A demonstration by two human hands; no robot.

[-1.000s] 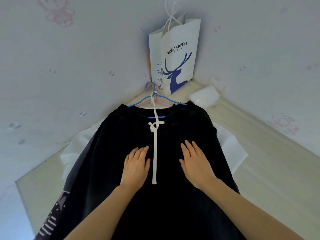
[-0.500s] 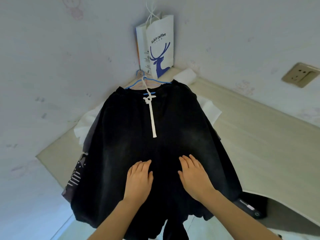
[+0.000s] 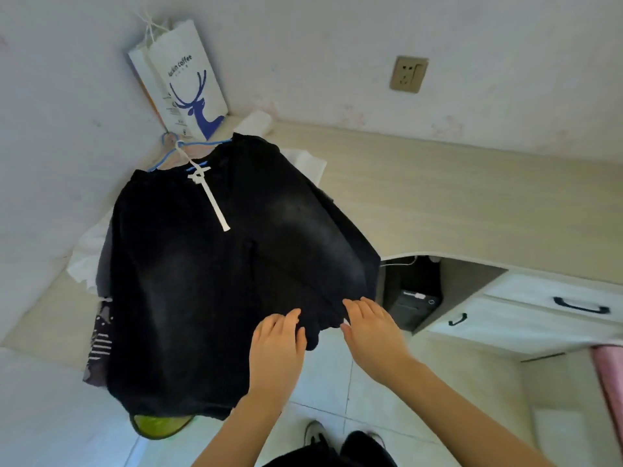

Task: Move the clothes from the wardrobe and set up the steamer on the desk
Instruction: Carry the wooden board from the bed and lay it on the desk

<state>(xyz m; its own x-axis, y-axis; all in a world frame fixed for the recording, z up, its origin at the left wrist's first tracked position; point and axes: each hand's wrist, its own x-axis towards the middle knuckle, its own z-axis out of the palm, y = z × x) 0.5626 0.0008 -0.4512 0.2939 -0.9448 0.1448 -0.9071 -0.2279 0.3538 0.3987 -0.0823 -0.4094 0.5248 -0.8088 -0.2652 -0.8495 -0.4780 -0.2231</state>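
Note:
A black garment [image 3: 215, 274] with a white drawstring [image 3: 210, 197] lies spread over the corner of the pale wooden desk [image 3: 438, 203], its lower part hanging off the front edge. It sits on a blue hanger [image 3: 175, 153], over other clothes, white and striped, that show at its left side. My left hand [image 3: 274, 352] rests flat at the garment's hem, fingers apart. My right hand [image 3: 371, 328] is just off the hem's right corner, fingers spread, holding nothing. No steamer is in view.
A white paper coffee bag [image 3: 188, 85] leans in the wall corner, with a white roll [image 3: 254, 123] beside it. A wall socket [image 3: 408, 74] is above the desk. A dark box [image 3: 409, 298] sits under the desk; drawers [image 3: 539, 308] stand right; a green object [image 3: 161, 426] lies on the floor.
Both hands have slid down the garment from its middle to the hem. The view has pulled back and swung right, showing the desk's underside, drawers and floor.

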